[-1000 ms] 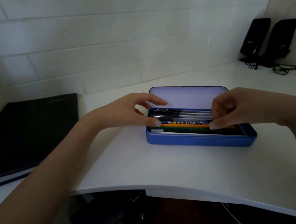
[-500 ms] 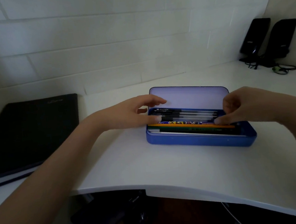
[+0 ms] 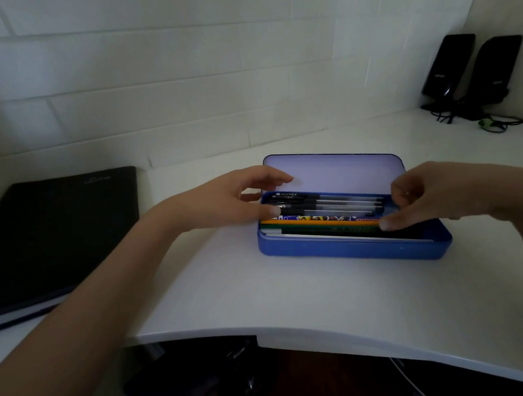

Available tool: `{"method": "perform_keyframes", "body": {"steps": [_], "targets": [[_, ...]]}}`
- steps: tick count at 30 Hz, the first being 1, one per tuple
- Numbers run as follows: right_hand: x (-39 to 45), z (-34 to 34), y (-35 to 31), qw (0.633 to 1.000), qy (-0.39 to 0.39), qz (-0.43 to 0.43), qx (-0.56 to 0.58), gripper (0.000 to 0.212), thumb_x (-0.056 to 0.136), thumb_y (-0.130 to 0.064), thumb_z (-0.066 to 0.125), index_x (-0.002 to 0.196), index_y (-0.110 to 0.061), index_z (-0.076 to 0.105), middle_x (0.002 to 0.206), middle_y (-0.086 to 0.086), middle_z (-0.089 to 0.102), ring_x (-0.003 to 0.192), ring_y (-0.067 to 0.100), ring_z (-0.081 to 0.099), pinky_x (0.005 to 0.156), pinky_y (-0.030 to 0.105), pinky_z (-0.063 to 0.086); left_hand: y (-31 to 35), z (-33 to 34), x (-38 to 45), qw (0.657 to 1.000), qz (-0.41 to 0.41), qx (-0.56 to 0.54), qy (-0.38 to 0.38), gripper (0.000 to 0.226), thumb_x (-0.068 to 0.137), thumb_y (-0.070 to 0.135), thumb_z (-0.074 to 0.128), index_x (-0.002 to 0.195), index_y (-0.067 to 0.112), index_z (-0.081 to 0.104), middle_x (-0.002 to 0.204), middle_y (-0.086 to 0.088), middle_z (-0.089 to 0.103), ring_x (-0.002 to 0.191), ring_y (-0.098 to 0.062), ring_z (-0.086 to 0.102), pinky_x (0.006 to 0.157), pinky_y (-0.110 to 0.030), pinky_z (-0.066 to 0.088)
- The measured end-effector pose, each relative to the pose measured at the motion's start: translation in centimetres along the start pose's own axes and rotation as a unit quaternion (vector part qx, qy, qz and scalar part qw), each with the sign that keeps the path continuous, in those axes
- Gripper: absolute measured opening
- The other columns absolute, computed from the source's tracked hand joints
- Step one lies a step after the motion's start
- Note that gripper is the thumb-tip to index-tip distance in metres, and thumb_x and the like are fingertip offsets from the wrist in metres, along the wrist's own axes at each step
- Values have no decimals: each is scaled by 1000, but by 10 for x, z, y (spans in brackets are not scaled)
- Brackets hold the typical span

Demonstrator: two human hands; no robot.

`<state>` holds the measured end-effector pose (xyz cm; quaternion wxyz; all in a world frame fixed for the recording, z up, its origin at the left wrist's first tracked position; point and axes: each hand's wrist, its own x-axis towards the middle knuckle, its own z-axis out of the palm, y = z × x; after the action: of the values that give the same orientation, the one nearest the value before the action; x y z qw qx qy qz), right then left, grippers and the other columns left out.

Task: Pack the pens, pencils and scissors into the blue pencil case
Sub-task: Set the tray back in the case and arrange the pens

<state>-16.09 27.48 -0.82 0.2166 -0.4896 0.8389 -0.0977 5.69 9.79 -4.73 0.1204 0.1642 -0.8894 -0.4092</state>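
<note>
The blue pencil case (image 3: 351, 248) lies open on the white desk with its lid (image 3: 334, 171) standing up at the back. Inside are black pens (image 3: 327, 202) at the back, a patterned piece (image 3: 323, 218), an orange pencil (image 3: 317, 222) and a green pencil (image 3: 327, 228) toward the front. My left hand (image 3: 231, 200) is at the case's left end, thumb tip touching the pens' ends, fingers stretched loosely over the back corner. My right hand (image 3: 429, 194) is at the right end, fingers curled over the pen tips, thumb tip on the pencils' ends. No scissors are visible.
A black folder (image 3: 43, 238) lies at the left of the desk (image 3: 295, 296). Two black speakers (image 3: 471, 72) with cables stand in the far right corner by the wall. The desk's curved front edge runs just below the case, with dark floor space beneath.
My left thumb moved from the orange pencil's end back to the pens. My right hand shifted right to the case's end. The case has not moved.
</note>
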Motion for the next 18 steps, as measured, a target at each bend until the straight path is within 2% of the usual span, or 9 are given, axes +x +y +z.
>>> {"method": "perform_keyframes", "body": {"steps": [2, 4, 6, 7, 8, 10, 13, 15, 18], "targets": [[0, -5, 3, 996, 47, 3, 74, 46, 60, -55, 72, 58, -14, 51, 55, 1, 44, 56, 17, 35, 50, 25, 29, 0, 0, 1, 1000, 5, 4, 17, 35, 88, 15, 59, 112, 39, 53, 130, 4, 54, 124, -4, 48, 105, -21, 40], [8, -8, 11, 980, 137, 12, 145, 42, 70, -53, 67, 70, -13, 56, 69, 6, 53, 63, 20, 43, 55, 27, 36, -3, 0, 3, 999, 6, 16, 49, 32, 91, 12, 54, 115, 33, 54, 129, 5, 54, 124, -6, 47, 104, -19, 39], [19, -5, 17, 965, 205, 27, 159, 39, 77, -51, 64, 87, -13, 57, 88, 12, 62, 75, 24, 55, 65, 34, 47, -8, 0, 6, 996, -11, 30, 82, 32, 91, 15, 54, 120, 28, 54, 130, 5, 53, 124, -14, 48, 109, -27, 36], [25, 0, 19, 962, 225, 33, 152, 39, 81, -48, 62, 96, -12, 57, 98, 15, 63, 84, 28, 58, 75, 40, 51, -10, 1, 7, 995, -22, 41, 91, 33, 89, 21, 55, 121, 30, 53, 131, 4, 53, 123, -21, 49, 110, -34, 36], [31, 4, 20, 961, 234, 35, 141, 41, 86, -45, 57, 105, -10, 57, 109, 18, 63, 94, 31, 59, 85, 44, 49, -11, 1, 7, 994, -28, 49, 93, 37, 86, 28, 55, 122, 33, 52, 131, 4, 53, 119, -27, 50, 109, -40, 35], [38, 13, 20, 966, 225, 25, 124, 45, 95, -38, 46, 120, -1, 54, 124, 21, 58, 109, 35, 54, 95, 43, 41, -13, 3, 7, 994, -42, 47, 87, 44, 80, 38, 52, 123, 38, 49, 132, 0, 53, 110, -28, 51, 107, -45, 35], [44, 21, 19, 957, 233, 1, 175, 47, 98, -31, 39, 135, -1, 43, 138, 18, 48, 123, 32, 47, 100, 36, 36, -14, 3, 7, 995, -62, 30, 77, 45, 82, 39, 53, 126, 40, 44, 132, -6, 51, 100, -21, 49, 103, -46, 38], [49, 22, 22, 938, 257, 7, 234, 48, 98, -31, 41, 141, -8, 38, 140, 15, 46, 122, 28, 47, 95, 32, 37, -15, 3, 6, 995, -70, 18, 65, 49, 86, 38, 54, 133, 38, 38, 139, 6, 44, 114, -23, 51, 105, -44, 37], [53, 22, 26, 905, 276, 18, 324, 45, 97, -32, 44, 136, -11, 45, 131, 15, 53, 104, 25, 53, 85, 34, 42, -16, 2, 7, 991, -99, 12, 84, 59, 88, 36, 57, 139, 28, 29, 146, 5, 32, 130, -15, 39, 106, -30, 36]]}}
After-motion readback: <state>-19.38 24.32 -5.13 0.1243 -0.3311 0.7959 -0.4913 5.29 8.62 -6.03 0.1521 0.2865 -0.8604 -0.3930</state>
